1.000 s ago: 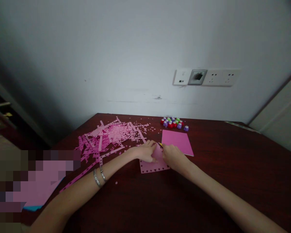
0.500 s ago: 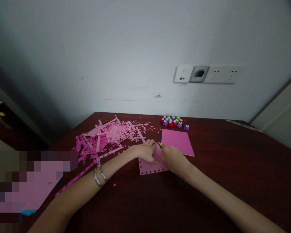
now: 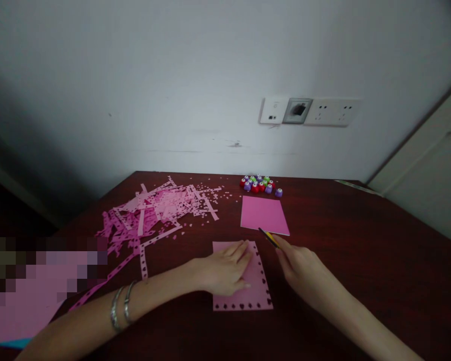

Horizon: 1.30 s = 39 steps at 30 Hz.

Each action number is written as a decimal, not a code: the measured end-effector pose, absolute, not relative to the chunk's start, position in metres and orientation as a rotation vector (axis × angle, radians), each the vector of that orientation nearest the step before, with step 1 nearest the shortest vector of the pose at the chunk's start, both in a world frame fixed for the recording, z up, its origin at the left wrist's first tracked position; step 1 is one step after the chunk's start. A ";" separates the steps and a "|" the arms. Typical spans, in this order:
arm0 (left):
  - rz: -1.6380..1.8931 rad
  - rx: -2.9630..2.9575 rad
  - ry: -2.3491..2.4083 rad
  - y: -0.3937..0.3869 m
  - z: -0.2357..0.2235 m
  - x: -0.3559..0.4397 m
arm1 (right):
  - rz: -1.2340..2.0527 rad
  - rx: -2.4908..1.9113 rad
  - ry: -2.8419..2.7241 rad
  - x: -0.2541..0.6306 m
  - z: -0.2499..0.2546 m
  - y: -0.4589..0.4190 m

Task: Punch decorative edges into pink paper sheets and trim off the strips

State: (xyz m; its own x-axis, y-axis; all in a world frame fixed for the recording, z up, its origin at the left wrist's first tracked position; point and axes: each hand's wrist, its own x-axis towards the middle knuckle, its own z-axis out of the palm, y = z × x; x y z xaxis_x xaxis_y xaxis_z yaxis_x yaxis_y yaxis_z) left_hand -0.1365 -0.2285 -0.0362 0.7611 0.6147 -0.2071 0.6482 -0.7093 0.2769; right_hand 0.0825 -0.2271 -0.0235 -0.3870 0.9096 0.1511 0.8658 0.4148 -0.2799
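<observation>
My left hand lies flat, fingers spread, on a pink paper sheet whose edges carry punched heart holes. Just right of the sheet, my right hand is closed around a thin dark and yellow tool, perhaps a craft knife or pen, its tip pointing up and left toward the sheet's top right corner. Two silver bangles ring my left wrist. A plain pink square sheet lies farther back on the dark wooden table.
A heap of pink punched strips and scraps covers the table's left back. A cluster of small coloured punches stands near the wall. Wall sockets sit above. More pink paper lies at the lower left, partly blurred.
The punched sheet and both hands have come nearer to me. My right hand has drawn away from the sheet to its right side, and the tool now shows.
</observation>
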 end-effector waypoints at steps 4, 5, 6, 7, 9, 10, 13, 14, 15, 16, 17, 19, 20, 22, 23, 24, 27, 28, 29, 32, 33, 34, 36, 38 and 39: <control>-0.039 2.672 0.954 -0.226 -0.046 -0.120 | 0.266 -1.588 -2.334 0.091 -0.028 -0.244; -0.014 2.688 0.953 -0.223 -0.048 -0.117 | 0.271 -1.595 -2.322 0.091 -0.028 -0.246; 0.010 2.703 0.951 -0.218 -0.050 -0.113 | 0.273 -1.606 -2.311 0.092 -0.028 -0.246; 0.029 2.714 0.948 -0.214 -0.051 -0.110 | 0.271 -1.620 -2.301 0.092 -0.028 -0.246; 0.045 2.724 0.938 -0.205 -0.052 -0.104 | 0.247 -1.657 -2.288 0.093 -0.030 -0.244; 0.041 2.722 0.932 -0.201 -0.053 -0.101 | 0.224 -1.681 -2.283 0.093 -0.031 -0.242; 0.016 2.713 0.934 -0.194 -0.052 -0.096 | 0.158 -1.744 -2.274 0.095 -0.035 -0.239; 0.015 2.713 0.945 -0.194 -0.052 -0.094 | 0.146 -1.758 -2.273 0.095 -0.036 -0.238; 0.015 2.715 0.957 -0.194 -0.052 -0.093 | 0.140 -1.769 -2.273 0.095 -0.036 -0.238; 0.014 2.717 0.971 -0.194 -0.051 -0.093 | 0.136 -1.779 -2.273 0.094 -0.036 -0.237; 0.013 2.719 0.983 -0.195 -0.051 -0.092 | 0.134 -1.787 -2.274 0.094 -0.035 -0.237; 0.017 2.719 1.003 -0.197 -0.051 -0.092 | 0.132 -1.796 -2.278 0.093 -0.034 -0.236; 0.021 2.718 1.011 -0.197 -0.051 -0.092 | 0.128 -1.803 -2.280 0.092 -0.034 -0.235; 0.037 2.712 1.021 -0.197 -0.052 -0.092 | 0.119 -1.815 -2.288 0.091 -0.034 -0.234; 0.040 2.710 1.021 -0.197 -0.053 -0.092 | 0.117 -1.821 -2.295 0.090 -0.035 -0.234; 0.039 2.710 1.020 -0.196 -0.053 -0.091 | 0.115 -1.826 -2.303 0.090 -0.036 -0.234; 0.032 2.728 1.000 -0.194 -0.056 -0.090 | 0.125 -1.827 -2.317 0.090 -0.036 -0.235; 0.031 2.739 0.994 -0.193 -0.056 -0.090 | 0.132 -1.819 -2.311 0.091 -0.035 -0.234; 0.031 2.751 0.990 -0.193 -0.056 -0.089 | 0.139 -1.803 -2.294 0.094 -0.034 -0.233; 0.014 2.777 0.979 -0.191 -0.056 -0.087 | 0.185 -1.632 -2.191 0.105 -0.032 -0.217; 0.006 2.783 0.971 -0.190 -0.055 -0.087 | 0.210 -1.527 -2.146 0.110 -0.032 -0.209; -0.002 2.789 0.962 -0.190 -0.054 -0.086 | 0.239 -1.413 -2.109 0.114 -0.034 -0.200; -0.005 2.804 0.949 -0.188 -0.053 -0.084 | 0.233 -1.295 -2.039 0.123 -0.040 -0.181; 0.012 2.816 0.955 -0.187 -0.051 -0.082 | 0.266 -1.265 -2.043 0.130 -0.050 -0.166; 0.022 2.820 0.961 -0.187 -0.051 -0.081 | 0.284 -1.266 -2.048 0.132 -0.055 -0.160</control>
